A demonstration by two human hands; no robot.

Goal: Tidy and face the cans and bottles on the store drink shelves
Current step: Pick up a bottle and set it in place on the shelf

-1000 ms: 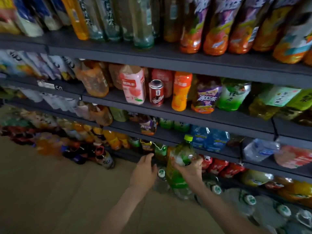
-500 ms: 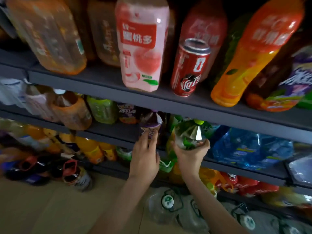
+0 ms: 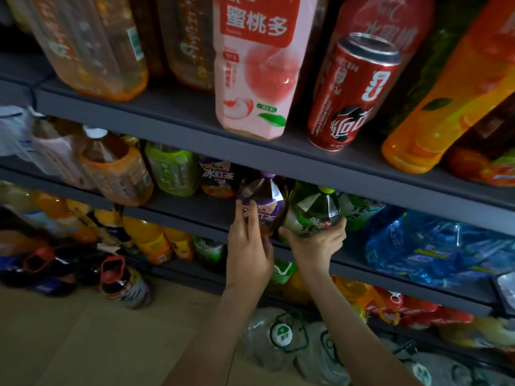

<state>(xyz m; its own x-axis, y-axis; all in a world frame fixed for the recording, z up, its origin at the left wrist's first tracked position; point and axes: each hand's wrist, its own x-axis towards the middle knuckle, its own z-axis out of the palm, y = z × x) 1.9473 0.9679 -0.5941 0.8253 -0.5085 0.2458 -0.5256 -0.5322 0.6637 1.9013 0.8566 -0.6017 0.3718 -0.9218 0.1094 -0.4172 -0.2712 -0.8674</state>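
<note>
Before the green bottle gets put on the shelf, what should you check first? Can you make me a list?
1. Grip on the green bottle: ok. The right hand curls round its lower part.
2. Purple bottle next to it kept steady: ok. The left hand rests on its label.
3. Room under the upper shelf: cannot tell. The green cap sits close beneath its front edge.
4. Free spot behind: cannot tell. The bottles in front hide it.
5. Green label facing out: cannot tell. The right hand covers part of it.
</note>
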